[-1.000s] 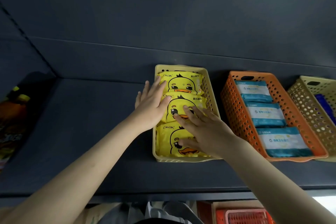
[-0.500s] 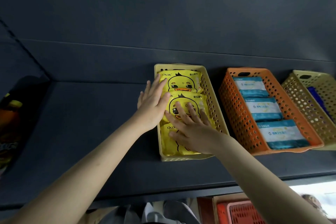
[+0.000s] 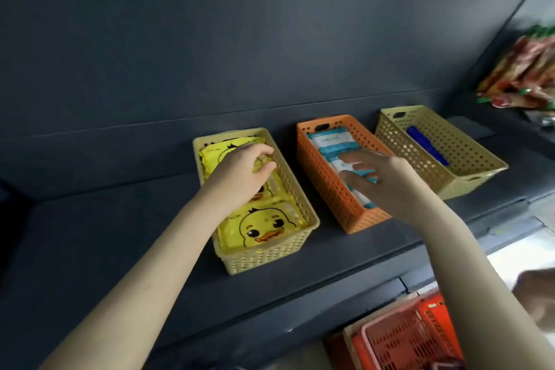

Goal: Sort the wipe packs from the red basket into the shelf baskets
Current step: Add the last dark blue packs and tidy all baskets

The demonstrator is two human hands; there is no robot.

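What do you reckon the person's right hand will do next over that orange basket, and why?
Probably the right hand lowers its spread fingers onto the blue-and-white packs in the orange basket to straighten them. It is open over them and holds nothing, while the left hand grips a yellow duck pack in the left yellow basket.

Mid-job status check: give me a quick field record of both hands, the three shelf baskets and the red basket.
left hand: in the left yellow basket, fingers curled on a yellow duck pack
right hand: over the orange basket, fingers spread, blurred; contact unclear
left yellow basket: duck packs only
orange basket: blue-and-white packs in a row
right yellow basket: one dark blue item
red basket: below the shelf, partly in view, contents not visible
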